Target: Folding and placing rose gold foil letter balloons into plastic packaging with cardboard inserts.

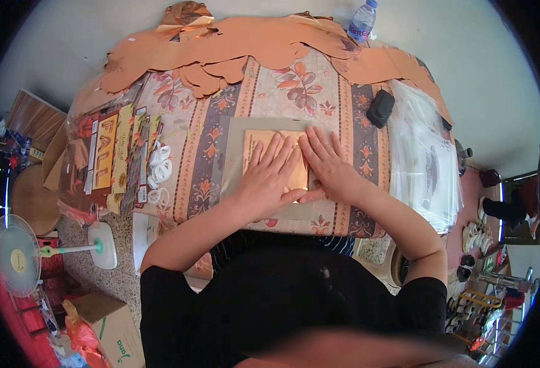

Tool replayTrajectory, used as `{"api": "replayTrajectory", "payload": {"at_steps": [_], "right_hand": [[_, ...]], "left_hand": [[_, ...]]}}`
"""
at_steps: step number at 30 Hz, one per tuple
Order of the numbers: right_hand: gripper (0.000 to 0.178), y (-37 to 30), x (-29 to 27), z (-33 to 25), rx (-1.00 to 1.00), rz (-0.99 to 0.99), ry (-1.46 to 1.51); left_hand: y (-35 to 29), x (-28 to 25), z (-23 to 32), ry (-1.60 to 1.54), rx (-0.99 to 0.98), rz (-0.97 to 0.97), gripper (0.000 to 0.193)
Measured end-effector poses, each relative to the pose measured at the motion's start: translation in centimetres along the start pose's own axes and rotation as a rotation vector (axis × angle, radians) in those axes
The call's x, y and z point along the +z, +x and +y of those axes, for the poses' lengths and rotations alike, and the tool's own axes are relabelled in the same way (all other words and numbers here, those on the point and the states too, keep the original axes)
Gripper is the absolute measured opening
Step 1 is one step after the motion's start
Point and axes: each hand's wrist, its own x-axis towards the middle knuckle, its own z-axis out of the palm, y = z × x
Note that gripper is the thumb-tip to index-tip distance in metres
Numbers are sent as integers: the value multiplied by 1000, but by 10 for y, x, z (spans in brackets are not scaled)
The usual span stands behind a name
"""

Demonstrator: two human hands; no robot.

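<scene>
My left hand point(267, 179) lies flat with fingers spread on the left part of a folded, shiny copper-orange sheet point(253, 138). On its right part rests my right hand point(332, 173), also flat, with the fingers pointing away from me. The thumbs come close together near the sheet's lower edge. Beneath or around the orange piece is a larger greyish, translucent rectangle point(235, 130), which looks like a plastic bag; whether the orange piece is inside it I cannot tell. My palms hide much of the orange surface.
Large scalloped orange sheets point(251, 38) cover the table's far edge, near a water bottle point(362, 24). Clear plastic bags point(424, 165) lie right, beside a black case point(380, 108). Printed cards point(103, 153) and white cord bundles point(159, 164) lie left. A fan point(16, 260) stands lower left.
</scene>
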Motion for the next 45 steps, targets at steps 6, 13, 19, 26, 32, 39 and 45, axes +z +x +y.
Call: {"api": "replayTrajectory", "payload": {"at_steps": [6, 13, 19, 26, 32, 39, 45], "right_hand": [[123, 2, 5, -7, -14, 69, 3], [83, -3, -26, 23, -60, 119, 455], [56, -8, -15, 24, -40, 183, 35], [48, -25, -20, -2, 96, 306, -97], [39, -28, -30, -12, 128, 306, -81], [17, -16, -11, -24, -142, 257, -1], [11, -7, -10, -27, -222, 232, -85]], "left_hand": [[-2, 0, -1, 46, -4, -14, 79], [-2, -10, -23, -88, 247, -61, 94], [7, -31, -26, -40, 344, 20, 91], [-14, -23, -26, -41, 238, 23, 58], [-37, -15, -4, -87, 265, 131, 41], [-42, -10, 33, -86, 238, 169, 33], [-45, -4, 30, -149, 226, 140, 39]]}}
